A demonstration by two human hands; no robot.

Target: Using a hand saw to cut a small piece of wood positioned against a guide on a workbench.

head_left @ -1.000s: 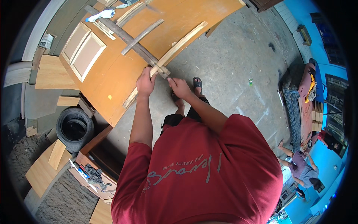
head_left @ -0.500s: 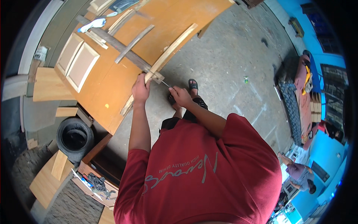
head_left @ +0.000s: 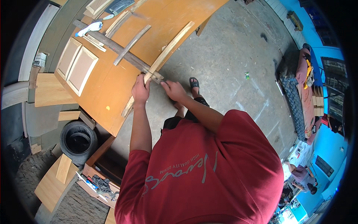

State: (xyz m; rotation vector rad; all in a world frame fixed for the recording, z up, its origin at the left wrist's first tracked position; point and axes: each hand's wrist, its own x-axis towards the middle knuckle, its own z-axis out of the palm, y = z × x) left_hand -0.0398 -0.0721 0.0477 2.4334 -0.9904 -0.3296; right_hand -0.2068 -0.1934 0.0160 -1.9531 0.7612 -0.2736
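Observation:
On the edge of the orange tabletop [head_left: 95, 98], my left hand [head_left: 140, 90] is closed around the lower part of a long pale wood strip [head_left: 172, 43]. The strip crosses over a dark grey plank [head_left: 131, 59] lying on the table. My right hand [head_left: 173, 90] is closed just off the plank's end, close to the strip. It grips a thin metal blade [head_left: 153, 74] like a narrow saw blade, set across the strip; its handle end is hidden in my fingers. A shorter grey strip [head_left: 132, 44] rests across the plank.
Two framed panels [head_left: 82, 75] lie at the table's left, near a white-and-blue object [head_left: 90, 28] and a broad-bladed tool [head_left: 120, 6]. Stacked tyres [head_left: 78, 141] and boards stand lower left. At right, past the concrete floor [head_left: 227, 56], are cushions [head_left: 292, 108] and another person [head_left: 301, 174].
My right hand has moved up and left toward the strip, so the length of blade seen between hand and wood has shrunk. My left hand keeps its grip on the strip.

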